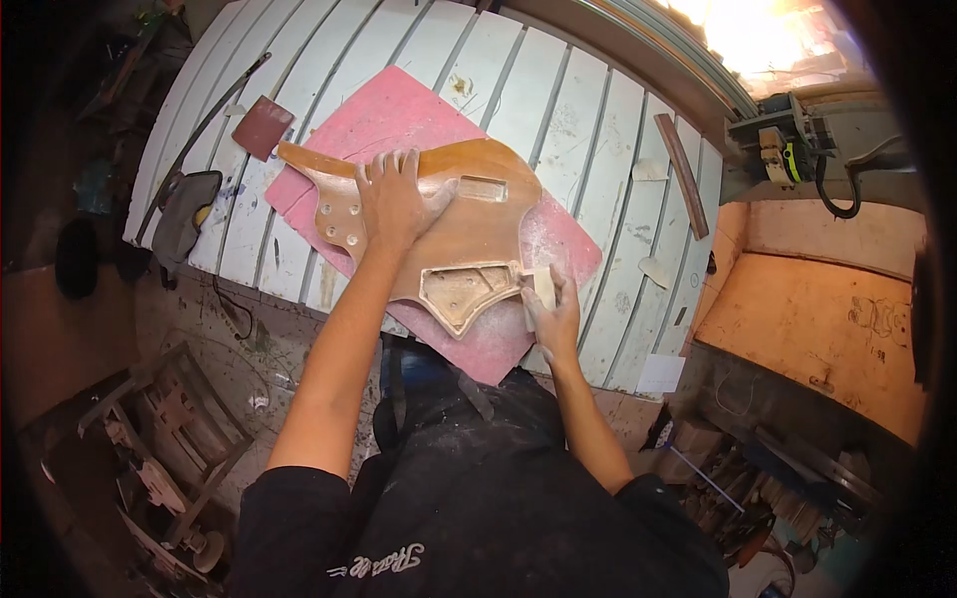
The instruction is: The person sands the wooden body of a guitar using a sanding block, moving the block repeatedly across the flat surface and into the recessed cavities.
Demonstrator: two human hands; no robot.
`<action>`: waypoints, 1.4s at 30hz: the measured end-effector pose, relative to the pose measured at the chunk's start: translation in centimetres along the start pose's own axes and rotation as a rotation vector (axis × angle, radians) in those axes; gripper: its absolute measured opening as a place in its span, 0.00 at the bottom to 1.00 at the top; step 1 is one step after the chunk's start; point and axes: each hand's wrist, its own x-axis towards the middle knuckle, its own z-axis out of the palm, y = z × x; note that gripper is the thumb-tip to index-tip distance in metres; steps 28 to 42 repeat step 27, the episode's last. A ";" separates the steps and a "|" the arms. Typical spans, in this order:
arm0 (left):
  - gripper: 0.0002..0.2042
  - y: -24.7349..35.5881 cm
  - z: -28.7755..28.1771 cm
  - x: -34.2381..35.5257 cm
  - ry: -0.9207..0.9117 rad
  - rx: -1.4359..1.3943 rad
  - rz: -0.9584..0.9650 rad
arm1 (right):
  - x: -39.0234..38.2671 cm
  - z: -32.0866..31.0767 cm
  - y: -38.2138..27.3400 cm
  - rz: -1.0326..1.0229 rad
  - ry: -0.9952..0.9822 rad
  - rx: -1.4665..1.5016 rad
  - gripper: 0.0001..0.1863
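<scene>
A wooden electric guitar body (464, 229) lies face up on a pink mat (389, 110), which is dusted with pale powder. Four-sided and angular hollows are cut into the wood, and several round holes sit near its left end. My left hand (392, 199) rests flat on the upper part of the body, fingers spread. At the lower right edge, beside the large cavity (469, 294), my right hand (555, 321) grips a folded piece of pale sandpaper (542, 287) against the wood's side. Its underside is hidden by my fingers.
The mat lies on a white slatted table (598, 130). A reddish-brown square sheet (263, 128) and a dark power tool (186, 221) are on the left. A narrow wooden strip (682, 175) and pale scraps (653, 271) lie at the right. A wooden frame (189, 439) stands on the lower left.
</scene>
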 end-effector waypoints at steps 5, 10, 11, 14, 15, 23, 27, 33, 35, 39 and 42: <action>0.41 -0.1 0.5 0.0 -0.004 -0.007 0.020 | 2.9 1.2 -0.7 -0.158 -0.006 0.010 0.35; 0.40 0.0 0.2 -0.1 0.010 0.009 0.008 | -0.1 -0.1 0.1 -0.016 -0.005 0.033 0.34; 0.40 0.0 0.3 0.0 0.019 0.020 0.010 | 0.5 0.0 -0.1 -0.048 -0.015 -0.004 0.35; 0.40 -0.2 0.8 -0.1 0.027 0.027 0.029 | 2.3 0.9 -1.3 -0.111 -0.013 -0.057 0.35; 0.40 -0.3 0.6 0.0 0.032 0.029 0.031 | 3.1 1.5 -1.7 -0.167 -0.012 -0.059 0.34; 0.39 0.3 0.6 -0.1 0.050 0.027 0.037 | 3.3 0.4 -0.5 -0.177 -0.032 -0.083 0.32; 0.39 -0.6 0.9 0.2 0.054 0.025 0.021 | 3.4 1.2 -0.7 -0.127 -0.034 -0.030 0.32; 0.39 -0.6 0.9 0.2 0.054 0.025 0.021 | 3.4 1.2 -0.7 -0.127 -0.034 -0.030 0.32; 0.39 -0.6 0.9 0.2 0.054 0.025 0.021 | 3.4 1.2 -0.7 -0.127 -0.034 -0.030 0.32; 0.39 -0.6 0.9 0.2 0.054 0.025 0.021 | 3.4 1.2 -0.7 -0.127 -0.034 -0.030 0.32; 0.39 -0.6 0.9 0.2 0.054 0.025 0.021 | 3.4 1.2 -0.7 -0.127 -0.034 -0.030 0.32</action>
